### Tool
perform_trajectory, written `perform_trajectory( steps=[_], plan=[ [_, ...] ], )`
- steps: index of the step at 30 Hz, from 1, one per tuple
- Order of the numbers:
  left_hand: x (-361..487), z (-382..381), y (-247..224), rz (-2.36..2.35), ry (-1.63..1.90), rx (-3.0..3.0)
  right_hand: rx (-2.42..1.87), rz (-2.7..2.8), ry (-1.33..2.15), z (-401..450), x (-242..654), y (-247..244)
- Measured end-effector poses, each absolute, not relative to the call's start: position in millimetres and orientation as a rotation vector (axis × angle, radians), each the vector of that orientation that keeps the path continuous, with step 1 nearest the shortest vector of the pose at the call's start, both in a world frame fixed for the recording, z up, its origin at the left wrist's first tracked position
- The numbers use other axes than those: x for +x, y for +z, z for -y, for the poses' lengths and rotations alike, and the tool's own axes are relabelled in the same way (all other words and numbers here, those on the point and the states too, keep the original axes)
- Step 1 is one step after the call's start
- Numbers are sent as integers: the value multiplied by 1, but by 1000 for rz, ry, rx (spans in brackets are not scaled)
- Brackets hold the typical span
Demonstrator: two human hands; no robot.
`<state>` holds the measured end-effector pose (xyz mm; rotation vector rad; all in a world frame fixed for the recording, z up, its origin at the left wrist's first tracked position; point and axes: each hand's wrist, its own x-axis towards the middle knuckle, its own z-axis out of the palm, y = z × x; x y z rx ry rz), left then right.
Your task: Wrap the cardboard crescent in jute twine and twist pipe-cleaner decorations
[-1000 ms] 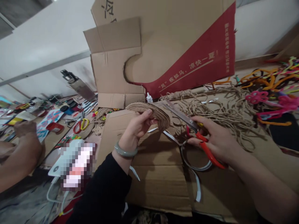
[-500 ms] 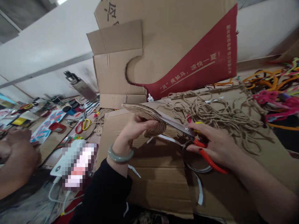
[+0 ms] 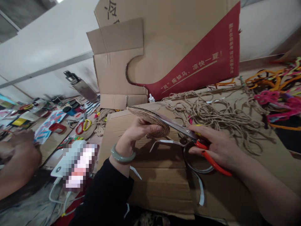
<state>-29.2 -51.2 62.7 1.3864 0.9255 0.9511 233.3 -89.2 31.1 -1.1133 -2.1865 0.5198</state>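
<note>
A round piece of coiled brown cord (image 3: 150, 117) is gripped at its near edge by my left hand (image 3: 141, 130), thumb on top. A green bangle (image 3: 122, 154) circles the left wrist. My right hand (image 3: 213, 142) is closed around scissors (image 3: 211, 161) with red and yellow handles. The scissor blades point left and lie against the upper right edge of the coil. Below the right hand sits a roll of tape (image 3: 199, 169), with a white strip (image 3: 168, 142) running left from it under the coil.
Loose brown cord (image 3: 216, 114) is heaped behind my right hand. A large cardboard sheet (image 3: 174, 40) stands at the back. At left are a bottle (image 3: 82, 86), a white power bank (image 3: 68, 158), red-and-yellow scissors (image 3: 83, 126) and another person's arm (image 3: 21, 163).
My left hand and the coil have shifted slightly right. The scissors have barely moved, and their blades still lie against the coil.
</note>
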Motion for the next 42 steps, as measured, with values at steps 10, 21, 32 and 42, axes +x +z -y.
perform_trajectory(
  steps=[10, 21, 32, 42],
  plan=[
    [-25, 51, 64, -916, 1004, 1366, -1087, 2162, 494, 91, 228, 29],
    [-20, 56, 71, -958, 931, 1325, -1191, 2123, 503, 88, 236, 25],
    [-16, 55, 72, -946, 838, 1395, -1190, 2179, 568, 88, 237, 33],
    [-16, 59, 75, -968, 826, 1361, -1102, 2203, 593, 89, 237, 33]
  ],
)
